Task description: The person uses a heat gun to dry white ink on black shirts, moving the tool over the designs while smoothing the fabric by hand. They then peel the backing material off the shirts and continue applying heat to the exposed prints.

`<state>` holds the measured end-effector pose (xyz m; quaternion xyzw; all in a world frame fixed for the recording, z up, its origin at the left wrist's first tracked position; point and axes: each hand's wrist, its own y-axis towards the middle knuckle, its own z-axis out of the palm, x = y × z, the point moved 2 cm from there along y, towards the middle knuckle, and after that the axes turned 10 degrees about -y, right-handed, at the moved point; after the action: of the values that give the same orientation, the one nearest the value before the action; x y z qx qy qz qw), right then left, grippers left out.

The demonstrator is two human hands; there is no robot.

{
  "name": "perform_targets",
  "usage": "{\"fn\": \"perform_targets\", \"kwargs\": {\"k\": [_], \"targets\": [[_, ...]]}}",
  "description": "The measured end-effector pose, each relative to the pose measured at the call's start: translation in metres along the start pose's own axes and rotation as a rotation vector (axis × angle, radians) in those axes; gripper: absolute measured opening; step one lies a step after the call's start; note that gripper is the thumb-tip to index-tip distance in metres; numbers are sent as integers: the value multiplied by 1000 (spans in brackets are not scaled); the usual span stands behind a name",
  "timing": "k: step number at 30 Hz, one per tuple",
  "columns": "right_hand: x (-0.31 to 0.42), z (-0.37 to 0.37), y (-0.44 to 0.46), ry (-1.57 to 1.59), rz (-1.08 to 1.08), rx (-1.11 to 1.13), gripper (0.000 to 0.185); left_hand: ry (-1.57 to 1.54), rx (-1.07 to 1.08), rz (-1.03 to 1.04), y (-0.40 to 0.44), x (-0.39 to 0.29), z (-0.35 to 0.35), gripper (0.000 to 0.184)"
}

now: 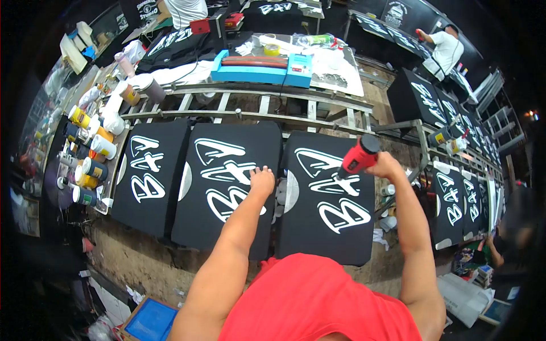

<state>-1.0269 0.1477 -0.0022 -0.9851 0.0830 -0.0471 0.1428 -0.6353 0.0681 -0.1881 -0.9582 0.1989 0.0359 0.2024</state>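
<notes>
The left hand (263, 182) rests on the white lettering of the middle black panel (224, 184), while the right hand (387, 166) grips a red heat gun (359, 157), its nozzle directed down at the right black panel (333, 199). A third black panel (151, 176) lies alongside, near assorted jars (103, 146). Beyond the metal rails (264, 105) sits a blue machine (261, 75); a person in a white top (446, 51) stands at upper right.
</notes>
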Motion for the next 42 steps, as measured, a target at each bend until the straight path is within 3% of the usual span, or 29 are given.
{"fn": "perform_targets", "kwargs": {"k": [4, 6, 8, 11, 12, 13, 16, 20, 23, 30, 32, 34, 36, 37, 42], "targets": [[47, 12, 17, 47, -19, -9, 49, -32, 45, -17, 4, 0, -2, 55], [63, 13, 24, 193, -46, 93, 51, -16, 76, -16, 4, 0, -5, 61], [88, 4, 15, 182, -90, 12, 51, 10, 70, -12, -3, -4, -8, 71], [100, 13, 12, 78, -114, -14, 47, -18, -82, 29, -1, 4, 12, 67], [102, 10, 9, 48, -163, 4, 47, -7, 113, 5, -10, -1, -10, 64], [105, 2, 2, 105, -184, 53, 48, -13, 100, 0, -9, -1, -9, 60], [85, 3, -6, 138, -102, 133, 49, -28, 69, -13, -7, -1, -4, 52], [48, 9, -22, 18, -57, -117, 46, -45, -56, -28, 9, 5, 21, 47], [30, -23, -46, 65, 29, 17, 43, -30, -45, -23, 6, 5, 18, 47], [-63, 6, -67, -91, 180, -86, 44, -5, -2, -18, 12, 0, 17, 44], [-66, -1, -84, 197, 167, 5, 44, -3, 21, -14, 7, -2, 8, 44], [-73, 9, -93, 126, 224, 12, 45, 1, 46, -12, 3, -4, 13, 44], [-72, 11, -96, -94, 212, -115, 48, -55, -71, -6, 5, -2, 10, 53], [-73, 9, -95, -93, 207, -130, 48, -62, -42, -11, 6, -2, 9, 48], [-85, 28, -106, 209, 191, -70, 40, 4, 45, 20, 0, -4, 3, 49]]}}
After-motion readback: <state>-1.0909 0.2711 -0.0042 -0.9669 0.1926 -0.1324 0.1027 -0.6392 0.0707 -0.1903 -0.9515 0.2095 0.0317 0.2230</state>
